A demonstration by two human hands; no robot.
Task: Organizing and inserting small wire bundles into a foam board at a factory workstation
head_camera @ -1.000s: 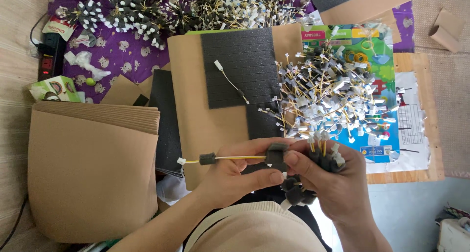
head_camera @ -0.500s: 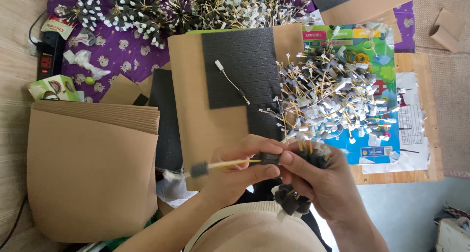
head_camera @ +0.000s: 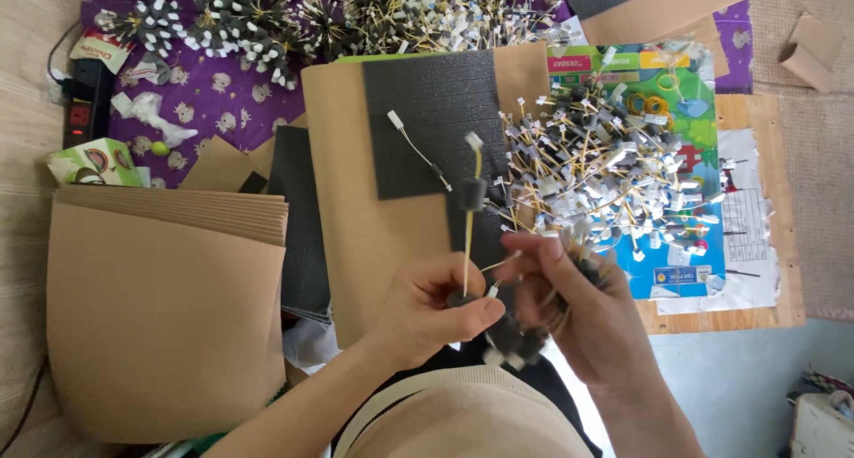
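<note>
Right now the left hand (head_camera: 427, 311) has its thumb and forefinger pinched shut on the lower end of a thin yellow wire lead (head_camera: 469, 236), which stands nearly upright with a black ferrite bead (head_camera: 472, 194) threaded high on it and a small white connector (head_camera: 474, 141) at the tip. Just beside it, the right hand (head_camera: 578, 307) is curled closed around a bundle of finished leads (head_camera: 520, 338), their black beads and white ends poking out below the fist. To do this well, I judge, the pinch should stay low and firm so the wire keeps straight and the bead does not slide off. Beyond the hands lies a black foam sheet (head_camera: 436, 111) on a cardboard board (head_camera: 365, 209), with one loose lead (head_camera: 418, 151) on it, and to the right a heap of leads (head_camera: 614, 164) on a colourful printed mat (head_camera: 703, 111). A stack of cardboard sheets (head_camera: 160, 316) sits at the left.
</note>
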